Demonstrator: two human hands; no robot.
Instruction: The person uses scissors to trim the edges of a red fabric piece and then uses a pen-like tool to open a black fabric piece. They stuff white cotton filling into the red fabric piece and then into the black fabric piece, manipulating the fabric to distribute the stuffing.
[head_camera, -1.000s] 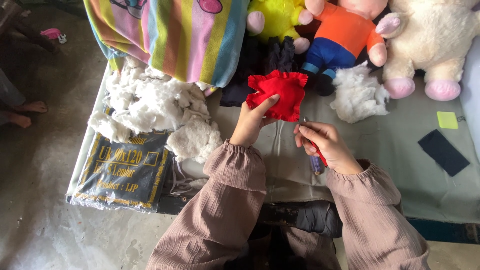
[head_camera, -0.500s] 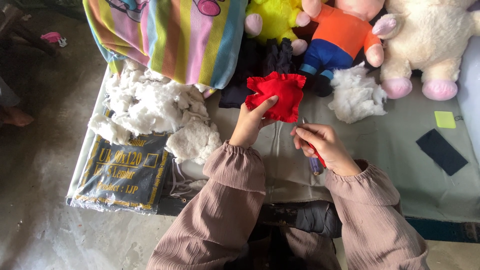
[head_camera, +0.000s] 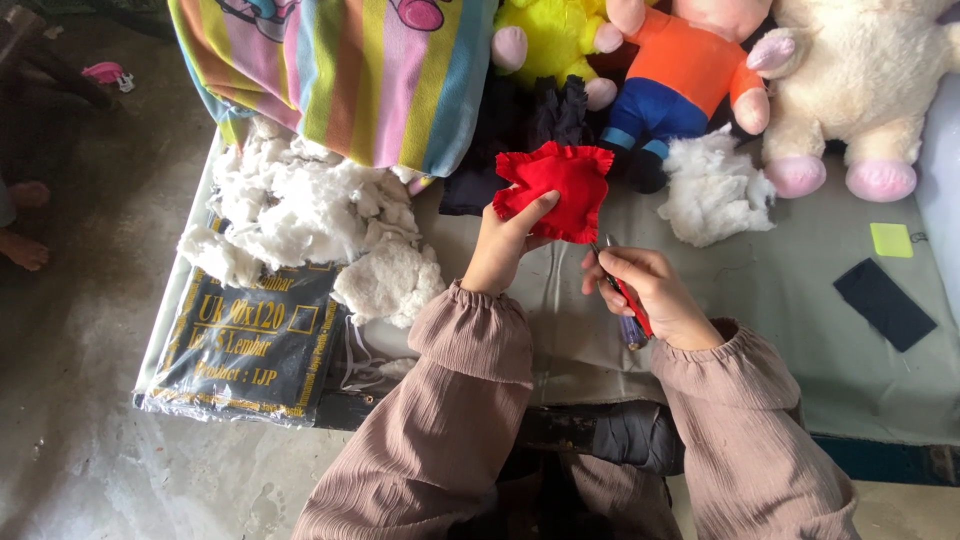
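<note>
Grey cloth covers the table; my left hand pinches the red stuffed piece, fingers clamped on its lower edge; my right hand, just below that piece, grips red-handled scissors, blades pointing up toward it.

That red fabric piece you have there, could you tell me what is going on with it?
A person seated at the table holds up a small stuffed red fabric piece with the left hand. The right hand grips a small red-handled tool, its tip close to the piece's lower edge. Loose white stuffing lies to the left, and several plush toys sit along the far side.
</note>
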